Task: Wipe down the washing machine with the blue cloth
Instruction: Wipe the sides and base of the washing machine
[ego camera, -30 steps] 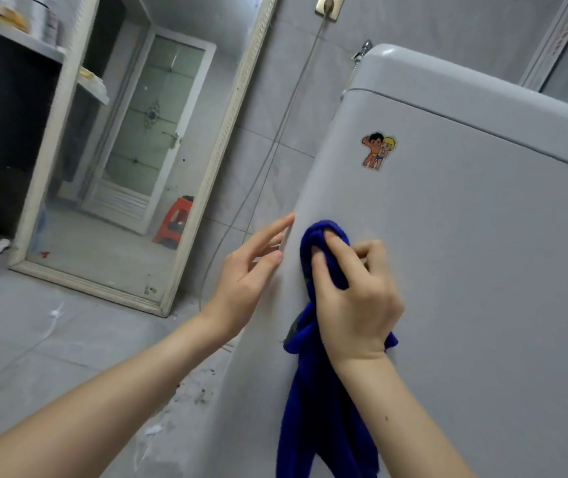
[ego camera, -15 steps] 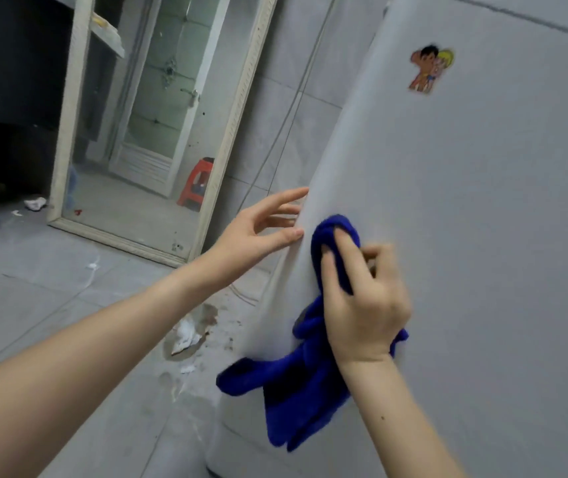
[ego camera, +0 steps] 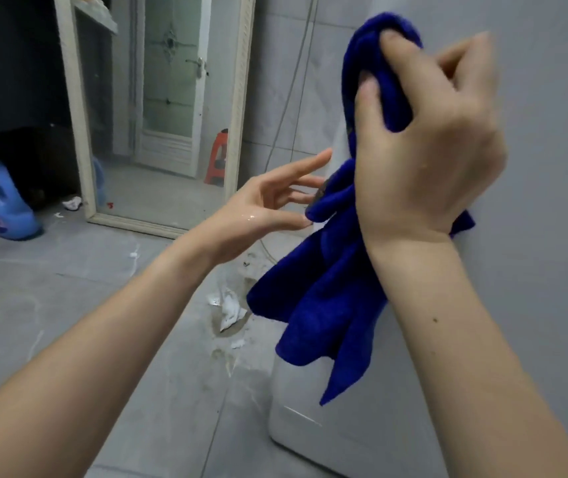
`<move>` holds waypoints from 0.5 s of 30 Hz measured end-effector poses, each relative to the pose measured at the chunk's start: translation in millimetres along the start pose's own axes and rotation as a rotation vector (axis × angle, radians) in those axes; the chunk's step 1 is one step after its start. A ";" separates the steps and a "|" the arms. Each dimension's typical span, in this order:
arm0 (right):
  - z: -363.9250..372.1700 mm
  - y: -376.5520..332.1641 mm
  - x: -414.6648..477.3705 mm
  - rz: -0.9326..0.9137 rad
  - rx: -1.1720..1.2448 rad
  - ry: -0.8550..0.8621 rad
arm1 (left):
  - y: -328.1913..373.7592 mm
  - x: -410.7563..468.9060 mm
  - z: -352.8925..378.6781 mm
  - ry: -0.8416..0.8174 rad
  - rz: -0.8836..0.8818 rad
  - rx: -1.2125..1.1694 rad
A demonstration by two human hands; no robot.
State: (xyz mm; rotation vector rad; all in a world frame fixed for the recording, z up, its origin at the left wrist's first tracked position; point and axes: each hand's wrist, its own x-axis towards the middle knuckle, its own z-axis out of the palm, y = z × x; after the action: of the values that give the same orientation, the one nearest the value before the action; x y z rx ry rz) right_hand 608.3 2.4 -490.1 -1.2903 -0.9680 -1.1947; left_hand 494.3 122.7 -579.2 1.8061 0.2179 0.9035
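Mid-wipe, judging by the pose. Right grip [ego camera: 427, 132] curled round the bunched cloth [ego camera: 327, 298], holding it high against the washer [ego camera: 534, 201] side by the corner edge, loose tail dangling below. Left grip [ego camera: 265, 208] spread, wet, holding nothing, fingertips just beside the hanging cloth; touching or not, cannot tell. Probably partway: no telling which patches already wiped. Likely left: lower side panel and base, plus any faces out of view.
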 end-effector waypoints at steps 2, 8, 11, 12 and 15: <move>-0.7 5.2 -22.9 -0.009 0.009 0.003 | -3.5 -4.0 3.8 -0.012 -0.019 -0.016; -37.7 18.7 -189.8 0.048 0.015 -0.332 | -28.0 -40.6 16.6 0.010 -0.079 -0.008; -46.2 20.1 -244.0 0.063 0.008 -0.421 | -52.3 -71.3 29.4 0.014 -0.087 0.024; -48.9 23.6 -251.3 0.079 0.014 -0.418 | -60.7 -79.4 35.3 0.049 -0.082 0.025; -57.8 43.8 -247.9 0.113 0.021 -0.298 | -84.3 -92.4 52.5 0.150 -0.053 -0.028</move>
State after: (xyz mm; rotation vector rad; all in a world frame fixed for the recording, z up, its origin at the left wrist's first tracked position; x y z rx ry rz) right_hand 604.1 -34.6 -745.7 -1.5136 -1.1009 -0.9195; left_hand 486.8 71.0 -704.3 1.7008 0.3453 1.0001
